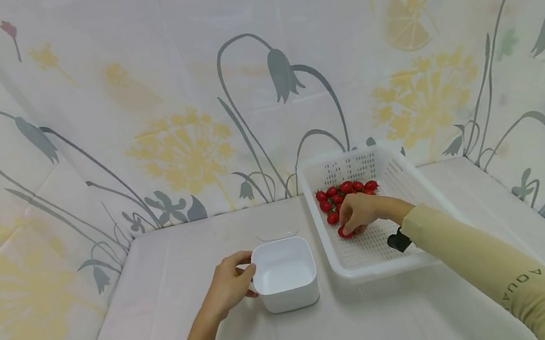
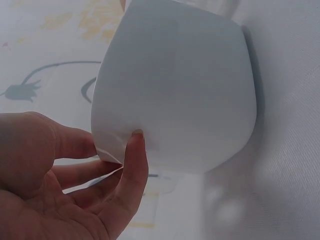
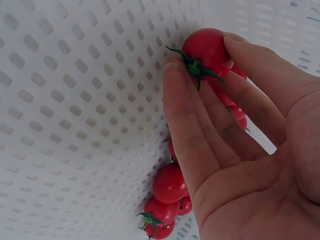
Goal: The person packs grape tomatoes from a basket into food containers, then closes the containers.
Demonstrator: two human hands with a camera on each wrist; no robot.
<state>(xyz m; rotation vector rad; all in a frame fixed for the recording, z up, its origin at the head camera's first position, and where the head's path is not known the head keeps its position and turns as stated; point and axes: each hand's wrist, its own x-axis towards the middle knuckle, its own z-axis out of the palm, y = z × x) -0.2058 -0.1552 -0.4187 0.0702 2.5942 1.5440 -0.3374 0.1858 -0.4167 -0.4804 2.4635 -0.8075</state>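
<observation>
In the head view my left hand (image 1: 229, 284) holds the left side of a white square container (image 1: 291, 299) standing on the table. The left wrist view shows the thumb and fingers (image 2: 131, 172) on either side of the container's wall (image 2: 175, 85). To the right, my right hand (image 1: 360, 210) is inside a white slotted basket (image 1: 381, 245). It pinches a red cherry tomato (image 3: 206, 49) with a green stem between thumb and fingertips. Several more cherry tomatoes (image 1: 333, 218) lie in the basket's far left part, some partly hidden behind the hand.
A thin, clear curved edge (image 1: 277, 236) shows on the table just behind the container. The white-covered table (image 1: 168, 261) meets a hanging floral cloth (image 1: 181, 89) at the back and sides. The basket's raised rim (image 1: 320, 240) stands close to the container's right side.
</observation>
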